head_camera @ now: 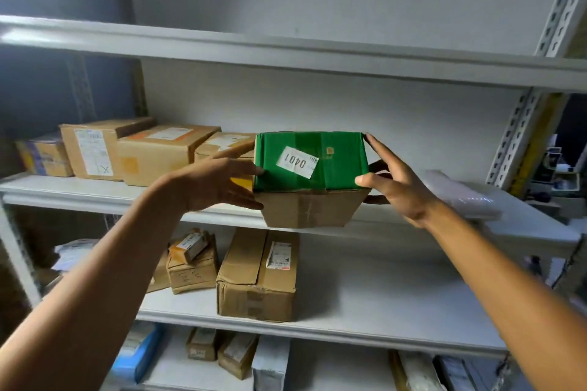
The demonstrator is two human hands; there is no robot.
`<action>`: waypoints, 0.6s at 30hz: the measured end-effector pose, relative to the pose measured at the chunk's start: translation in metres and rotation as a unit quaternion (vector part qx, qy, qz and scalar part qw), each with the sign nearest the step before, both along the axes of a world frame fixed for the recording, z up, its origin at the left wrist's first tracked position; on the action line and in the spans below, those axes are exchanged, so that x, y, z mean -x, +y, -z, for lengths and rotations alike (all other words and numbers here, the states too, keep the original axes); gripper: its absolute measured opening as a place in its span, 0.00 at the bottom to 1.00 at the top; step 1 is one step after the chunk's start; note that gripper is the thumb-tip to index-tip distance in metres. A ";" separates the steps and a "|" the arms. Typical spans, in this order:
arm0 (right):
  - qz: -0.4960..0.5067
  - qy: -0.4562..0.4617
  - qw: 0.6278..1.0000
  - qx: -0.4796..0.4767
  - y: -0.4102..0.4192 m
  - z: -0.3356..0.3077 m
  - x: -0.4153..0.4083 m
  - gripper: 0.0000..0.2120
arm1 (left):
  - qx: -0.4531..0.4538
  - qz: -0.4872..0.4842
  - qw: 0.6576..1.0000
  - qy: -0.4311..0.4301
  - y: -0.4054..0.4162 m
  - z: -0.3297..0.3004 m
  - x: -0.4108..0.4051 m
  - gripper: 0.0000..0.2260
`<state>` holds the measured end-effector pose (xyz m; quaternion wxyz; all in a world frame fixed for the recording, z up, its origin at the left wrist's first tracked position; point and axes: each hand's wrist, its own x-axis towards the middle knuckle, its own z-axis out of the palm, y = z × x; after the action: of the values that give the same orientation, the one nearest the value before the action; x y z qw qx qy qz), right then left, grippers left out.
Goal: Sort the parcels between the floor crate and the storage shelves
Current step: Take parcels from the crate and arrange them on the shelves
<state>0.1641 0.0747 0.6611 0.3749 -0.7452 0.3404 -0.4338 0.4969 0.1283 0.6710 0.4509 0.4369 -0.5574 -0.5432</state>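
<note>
A cardboard parcel with a green top (333,162) and a white "0401" label is at the front edge of the middle shelf (95,197), overhanging the lip. I cannot tell whether it rests on the shelf. My left hand (209,184) grips its left side, thumb on the green top and fingers under the edge. My right hand (397,181) holds its right side, with the thumb on the front corner, the index finger up along the edge and the other fingers round the far side. The floor crate is out of view.
A row of brown boxes (158,152) fills the middle shelf to the left of the parcel. A white plastic mailer (457,194) lies to its right. Below, a long carton (257,276) and smaller boxes (190,267) stand. A slotted upright (521,130) bounds the right side.
</note>
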 end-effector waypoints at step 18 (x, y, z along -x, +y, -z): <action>0.167 -0.144 0.967 -0.129 0.117 0.216 0.009 0.11 | -0.066 -0.049 0.996 0.037 0.080 0.196 0.037 0.11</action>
<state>0.1547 0.1921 0.4452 0.4350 -0.5529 0.4555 -0.5456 0.4596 0.2087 0.4754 0.4676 0.4721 -0.4808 -0.5721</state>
